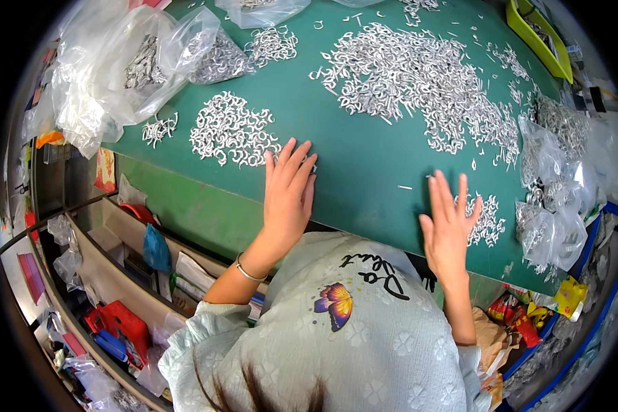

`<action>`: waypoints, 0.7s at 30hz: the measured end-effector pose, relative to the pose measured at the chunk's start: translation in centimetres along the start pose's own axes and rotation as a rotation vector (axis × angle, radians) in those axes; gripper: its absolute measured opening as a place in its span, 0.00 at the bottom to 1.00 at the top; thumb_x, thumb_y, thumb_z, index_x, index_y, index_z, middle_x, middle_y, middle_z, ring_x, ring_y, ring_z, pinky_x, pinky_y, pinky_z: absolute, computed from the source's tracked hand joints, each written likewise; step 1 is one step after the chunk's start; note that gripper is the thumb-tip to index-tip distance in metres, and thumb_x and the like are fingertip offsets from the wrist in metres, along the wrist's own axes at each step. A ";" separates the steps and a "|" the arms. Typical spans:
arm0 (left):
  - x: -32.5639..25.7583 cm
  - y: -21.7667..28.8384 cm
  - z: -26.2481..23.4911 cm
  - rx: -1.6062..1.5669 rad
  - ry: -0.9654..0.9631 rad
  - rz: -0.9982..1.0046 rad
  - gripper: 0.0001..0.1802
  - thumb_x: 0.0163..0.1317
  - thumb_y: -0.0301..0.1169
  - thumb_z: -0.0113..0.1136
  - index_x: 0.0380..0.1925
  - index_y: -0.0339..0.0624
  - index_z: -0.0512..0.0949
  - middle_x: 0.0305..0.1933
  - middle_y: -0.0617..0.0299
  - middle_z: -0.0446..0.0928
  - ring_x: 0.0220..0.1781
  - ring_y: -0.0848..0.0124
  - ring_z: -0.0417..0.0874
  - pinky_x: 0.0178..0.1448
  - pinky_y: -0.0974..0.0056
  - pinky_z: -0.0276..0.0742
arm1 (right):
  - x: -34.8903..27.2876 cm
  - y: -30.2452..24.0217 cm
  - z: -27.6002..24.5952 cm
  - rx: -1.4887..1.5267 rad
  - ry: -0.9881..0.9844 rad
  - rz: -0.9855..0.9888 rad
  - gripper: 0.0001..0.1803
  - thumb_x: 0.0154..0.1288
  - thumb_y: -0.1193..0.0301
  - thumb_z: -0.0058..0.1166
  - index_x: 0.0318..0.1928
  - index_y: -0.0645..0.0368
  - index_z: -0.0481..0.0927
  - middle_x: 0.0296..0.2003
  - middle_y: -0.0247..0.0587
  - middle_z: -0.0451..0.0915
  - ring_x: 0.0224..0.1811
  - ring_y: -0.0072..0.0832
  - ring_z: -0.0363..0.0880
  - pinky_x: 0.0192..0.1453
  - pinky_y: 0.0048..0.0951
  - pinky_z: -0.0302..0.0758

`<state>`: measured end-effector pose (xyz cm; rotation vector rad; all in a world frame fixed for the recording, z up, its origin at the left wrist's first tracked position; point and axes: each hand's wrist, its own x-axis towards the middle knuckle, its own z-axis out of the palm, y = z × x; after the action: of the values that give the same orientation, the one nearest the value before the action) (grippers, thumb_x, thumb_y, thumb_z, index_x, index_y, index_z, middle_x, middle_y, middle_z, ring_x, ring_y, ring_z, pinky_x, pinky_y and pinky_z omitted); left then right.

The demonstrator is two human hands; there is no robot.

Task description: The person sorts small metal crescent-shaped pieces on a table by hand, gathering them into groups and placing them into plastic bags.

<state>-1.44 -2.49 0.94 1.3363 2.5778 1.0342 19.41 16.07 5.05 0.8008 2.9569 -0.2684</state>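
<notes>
Resting flat and open on the green table (364, 165), the left hand (288, 196) and right hand (450, 226) hold nothing; small sorted clusters (232, 130) lie beside them, while the big pile (412, 82) remains unsorted beyond.

Small-parts workshop: green bench (364, 165), metal hook heaps (412, 75), parts bags (117, 75).

Yellow tray (537, 38) cut by frame edge; clear bags' (556, 206) contents too small.

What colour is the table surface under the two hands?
Dark green table surface, covered with silver metal pieces; seen in the head view.
</notes>
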 end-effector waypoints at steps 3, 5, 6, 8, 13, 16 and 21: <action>0.5 -0.2 0.8 0.046 0.018 0.108 0.16 0.57 0.18 0.62 0.47 0.35 0.78 0.56 0.56 0.77 0.67 0.54 0.72 0.73 0.32 0.49 | 1.0 0.1 1.1 0.005 0.007 -0.041 0.36 0.63 0.62 0.59 0.70 0.56 0.64 0.73 0.32 0.58 0.78 0.46 0.47 0.73 0.70 0.38; 0.5 -0.7 0.5 0.063 0.083 0.067 0.16 0.56 0.18 0.62 0.46 0.35 0.79 0.55 0.56 0.77 0.66 0.54 0.73 0.73 0.31 0.47 | -0.1 1.2 0.9 -0.068 0.006 0.046 0.37 0.63 0.62 0.59 0.70 0.56 0.63 0.73 0.31 0.57 0.78 0.46 0.46 0.73 0.71 0.38; 0.5 -1.1 0.3 0.072 0.109 0.045 0.15 0.56 0.17 0.62 0.46 0.35 0.79 0.55 0.56 0.77 0.66 0.54 0.73 0.73 0.31 0.46 | -0.8 1.6 0.9 -0.101 0.001 0.092 0.37 0.63 0.61 0.59 0.70 0.56 0.63 0.74 0.31 0.57 0.78 0.46 0.46 0.73 0.71 0.38; 0.5 -1.8 0.3 0.097 0.155 0.023 0.15 0.56 0.17 0.62 0.45 0.35 0.79 0.54 0.57 0.77 0.66 0.55 0.74 0.74 0.30 0.43 | -2.1 2.5 0.9 -0.104 0.018 0.168 0.36 0.64 0.62 0.57 0.71 0.57 0.62 0.74 0.33 0.57 0.78 0.46 0.44 0.73 0.70 0.37; 0.8 -0.6 0.4 0.061 0.174 -0.007 0.15 0.58 0.17 0.61 0.46 0.39 0.80 0.57 0.57 0.77 0.68 0.56 0.73 0.77 0.37 0.43 | -2.3 3.8 0.9 0.124 0.162 0.201 0.34 0.67 0.65 0.54 0.71 0.58 0.61 0.74 0.38 0.57 0.78 0.45 0.45 0.75 0.66 0.37; 1.2 1.6 0.9 0.079 -0.011 0.089 0.14 0.58 0.19 0.62 0.45 0.42 0.81 0.62 0.57 0.74 0.70 0.55 0.69 0.75 0.32 0.38 | -0.5 4.0 -0.3 0.106 0.157 0.094 0.35 0.66 0.64 0.55 0.71 0.58 0.62 0.73 0.36 0.58 0.78 0.44 0.48 0.74 0.66 0.39; 1.2 -1.4 1.1 0.179 0.182 -0.006 0.09 0.59 0.19 0.62 0.38 0.45 0.82 0.64 0.58 0.73 0.71 0.54 0.68 0.75 0.31 0.36 | -2.7 3.6 0.0 -0.033 -0.021 0.065 0.34 0.65 0.63 0.57 0.69 0.57 0.65 0.72 0.33 0.60 0.77 0.41 0.50 0.74 0.68 0.41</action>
<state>-2.82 -1.57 -0.46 1.3272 2.8670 0.9875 23.53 17.84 4.83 0.8822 2.9013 -0.2229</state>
